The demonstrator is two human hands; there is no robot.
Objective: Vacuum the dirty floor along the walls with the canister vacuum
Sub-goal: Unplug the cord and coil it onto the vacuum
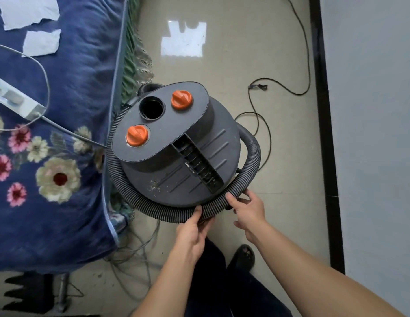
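Your two bare forearms reach forward from the near edge, side by side. Your left hand (192, 227) curls its fingers closed, thumb pointing far. Your right hand (247, 208), just beside it, grips too, knuckles up.

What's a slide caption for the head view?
Both hands grip the black ribbed hose coiled around the dark-grey canister vacuum.

Head camera looks steeply down, close.

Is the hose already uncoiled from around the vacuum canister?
No, the ribbed hose is wrapped around the canister, with the left hand and right hand gripping it at the near side.
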